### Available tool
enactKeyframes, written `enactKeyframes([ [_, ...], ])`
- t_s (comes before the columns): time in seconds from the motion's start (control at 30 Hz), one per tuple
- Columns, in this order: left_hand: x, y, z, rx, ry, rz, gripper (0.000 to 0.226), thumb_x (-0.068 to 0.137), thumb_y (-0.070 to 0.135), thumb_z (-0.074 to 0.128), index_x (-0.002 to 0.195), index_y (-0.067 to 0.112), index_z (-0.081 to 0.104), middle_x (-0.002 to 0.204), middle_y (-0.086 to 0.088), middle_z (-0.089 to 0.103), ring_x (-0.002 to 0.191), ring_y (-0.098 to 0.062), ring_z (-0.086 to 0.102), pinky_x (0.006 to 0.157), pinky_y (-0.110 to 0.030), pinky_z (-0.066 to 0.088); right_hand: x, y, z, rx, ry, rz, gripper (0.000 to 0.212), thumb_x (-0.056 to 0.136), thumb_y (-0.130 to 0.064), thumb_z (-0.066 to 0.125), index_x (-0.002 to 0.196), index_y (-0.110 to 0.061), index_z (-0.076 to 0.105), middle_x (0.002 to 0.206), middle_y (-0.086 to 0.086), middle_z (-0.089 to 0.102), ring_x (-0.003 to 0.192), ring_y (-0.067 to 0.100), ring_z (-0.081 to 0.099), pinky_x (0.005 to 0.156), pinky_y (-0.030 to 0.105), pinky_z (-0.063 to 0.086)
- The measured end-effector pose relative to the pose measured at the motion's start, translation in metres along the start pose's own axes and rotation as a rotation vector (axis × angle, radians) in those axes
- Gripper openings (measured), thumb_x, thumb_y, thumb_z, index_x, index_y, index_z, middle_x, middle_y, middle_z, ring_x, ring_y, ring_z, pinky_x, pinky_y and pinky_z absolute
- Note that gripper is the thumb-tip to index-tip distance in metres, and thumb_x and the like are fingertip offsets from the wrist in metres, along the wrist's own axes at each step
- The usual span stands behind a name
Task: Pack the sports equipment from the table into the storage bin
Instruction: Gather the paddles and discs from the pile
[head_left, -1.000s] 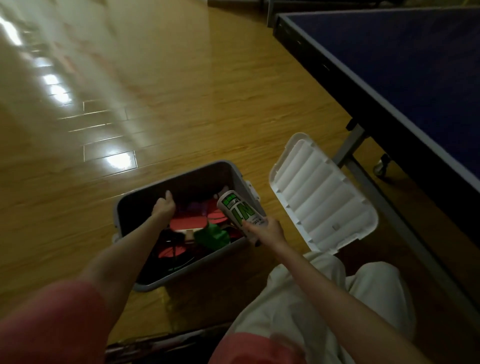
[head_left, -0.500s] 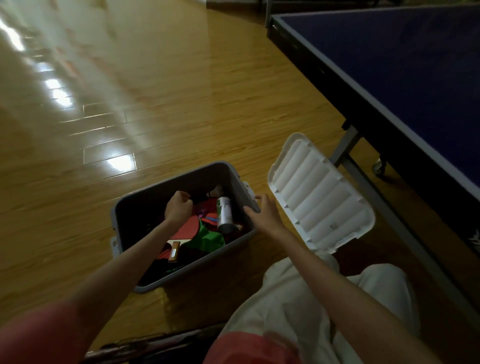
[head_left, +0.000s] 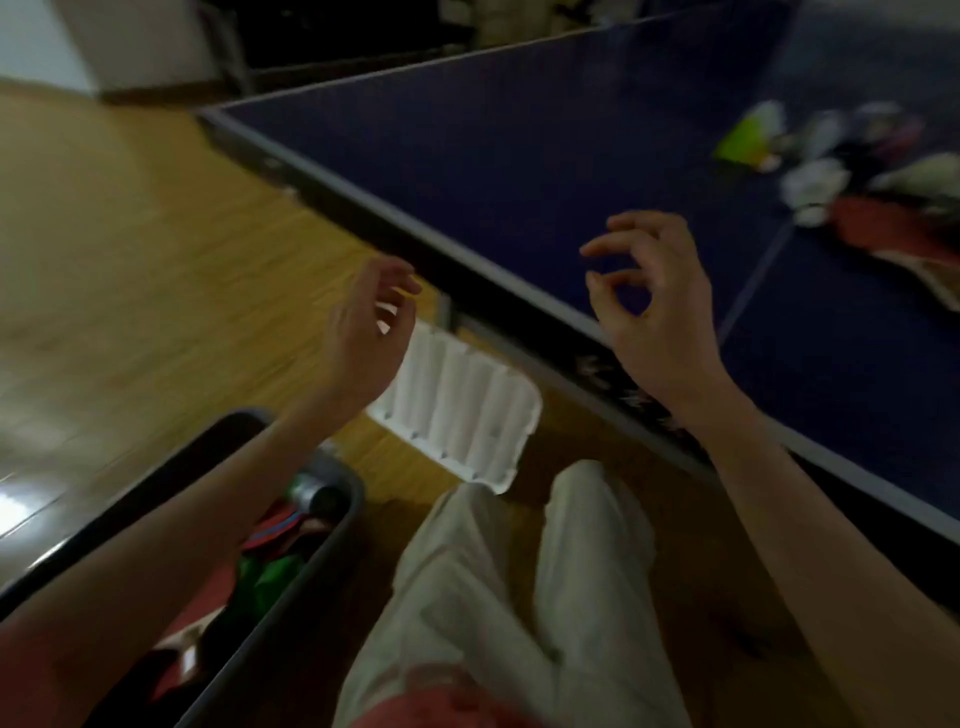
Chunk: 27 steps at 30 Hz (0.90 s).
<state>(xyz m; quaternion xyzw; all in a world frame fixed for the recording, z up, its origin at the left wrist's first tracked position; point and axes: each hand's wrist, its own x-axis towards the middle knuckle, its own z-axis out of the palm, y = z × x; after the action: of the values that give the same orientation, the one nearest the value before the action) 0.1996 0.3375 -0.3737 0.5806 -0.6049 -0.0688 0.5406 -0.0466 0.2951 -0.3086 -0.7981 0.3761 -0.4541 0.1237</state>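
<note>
- Both hands have been lifted out of the bin (head_left: 291, 582) since the earlier frame, and the view has been swung up toward the table (head_left: 519, 156).
- Nothing is held by the left hand (head_left: 363, 332); its fingers are loosely curled above the floor (head_left: 130, 249), in front of the white lid (head_left: 462, 415).
- Nothing is held by the right hand (head_left: 654, 306) either; it is raised over the table edge, thumb and forefinger nearly touching.
- A can (head_left: 311, 493), red paddles and something green can be seen inside the bin at lower left.
- More equipment (head_left: 852, 171), blurred, is left on the far right of the table.
</note>
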Motion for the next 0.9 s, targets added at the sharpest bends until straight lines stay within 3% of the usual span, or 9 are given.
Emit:
enactKeyframes([
  [0.23, 0.058, 0.115, 0.128, -0.139, -0.267, 0.299, 0.034, 0.090, 0.008, 0.057, 0.122, 0.010, 0.047, 0.106, 0.001, 0.059, 0.086, -0.009, 0.058, 0.072, -0.020, 0.049, -0.052, 0.057, -0.165, -0.326, 0.214, 0.174, 0.017, 0.088, -0.004, 0.061, 0.104, -0.010, 0.064, 0.118, -0.001, 0.040, 0.100, -0.010, 0.045, 0.081, 0.011, 0.048],
  [0.37, 0.074, 0.175, 0.192, -0.167, -0.445, 0.467, 0.043, 0.089, 0.009, 0.060, 0.127, 0.010, 0.041, 0.111, 0.001, 0.055, 0.087, -0.008, 0.057, 0.070, -0.019, 0.049, -0.085, 0.073, -0.242, -0.458, 0.332, 0.358, 0.019, 0.084, 0.001, 0.064, 0.102, -0.006, 0.065, 0.119, 0.010, 0.045, 0.097, -0.010, 0.046, 0.079, 0.001, 0.043],
  [0.5, 0.080, 0.220, 0.245, -0.171, -0.549, 0.633, 0.046, 0.087, 0.011, 0.062, 0.128, 0.011, 0.041, 0.113, -0.001, 0.053, 0.093, -0.009, 0.055, 0.078, -0.025, 0.050, -0.099, 0.085, -0.289, -0.568, 0.428, 0.528, 0.018, 0.082, 0.000, 0.063, 0.099, -0.003, 0.066, 0.119, 0.016, 0.052, 0.089, -0.010, 0.041, 0.075, -0.007, 0.030],
  [0.6, 0.081, 0.248, 0.277, -0.141, -0.613, 0.725, 0.050, 0.086, 0.014, 0.063, 0.131, 0.011, 0.041, 0.118, -0.003, 0.052, 0.101, -0.012, 0.053, 0.085, -0.024, 0.046, -0.104, 0.106, -0.316, -0.645, 0.414, 0.658, 0.023, 0.082, -0.007, 0.063, 0.105, -0.010, 0.064, 0.125, 0.012, 0.049, 0.101, 0.006, 0.041, 0.083, 0.005, 0.028],
  [0.67, 0.080, 0.259, 0.293, -0.124, -0.642, 0.787, 0.050, 0.086, 0.014, 0.063, 0.131, 0.010, 0.041, 0.120, -0.005, 0.051, 0.104, -0.013, 0.053, 0.089, -0.025, 0.045, -0.106, 0.122, -0.328, -0.693, 0.369, 0.722, 0.035, 0.081, -0.003, 0.063, 0.115, -0.009, 0.059, 0.133, 0.014, 0.043, 0.112, 0.021, 0.046, 0.090, 0.020, 0.033],
  [0.73, 0.079, 0.267, 0.310, -0.109, -0.652, 0.838, 0.049, 0.086, 0.014, 0.063, 0.130, 0.011, 0.042, 0.119, -0.004, 0.051, 0.104, -0.013, 0.053, 0.090, -0.025, 0.044, -0.104, 0.138, -0.342, -0.758, 0.297, 0.784, 0.053, 0.078, 0.007, 0.057, 0.129, -0.007, 0.049, 0.143, 0.015, 0.033, 0.124, 0.036, 0.039, 0.101, 0.037, 0.036],
  [0.8, 0.078, 0.272, 0.323, -0.087, -0.662, 0.858, 0.049, 0.086, 0.017, 0.062, 0.130, 0.012, 0.042, 0.118, -0.003, 0.050, 0.103, -0.013, 0.053, 0.089, -0.026, 0.045, -0.100, 0.153, -0.352, -0.783, 0.261, 0.850, 0.062, 0.078, 0.010, 0.053, 0.137, -0.007, 0.042, 0.149, 0.015, 0.026, 0.130, 0.041, 0.033, 0.108, 0.048, 0.032],
  [0.9, 0.077, 0.278, 0.340, -0.042, -0.694, 0.871, 0.050, 0.087, 0.019, 0.061, 0.132, 0.013, 0.040, 0.122, -0.002, 0.048, 0.108, -0.014, 0.051, 0.091, -0.025, 0.043, -0.086, 0.171, -0.363, -0.764, 0.304, 0.842, 0.048, 0.085, 0.004, 0.047, 0.133, -0.004, 0.046, 0.141, 0.019, 0.039, 0.127, 0.039, 0.039, 0.106, 0.052, 0.034],
])
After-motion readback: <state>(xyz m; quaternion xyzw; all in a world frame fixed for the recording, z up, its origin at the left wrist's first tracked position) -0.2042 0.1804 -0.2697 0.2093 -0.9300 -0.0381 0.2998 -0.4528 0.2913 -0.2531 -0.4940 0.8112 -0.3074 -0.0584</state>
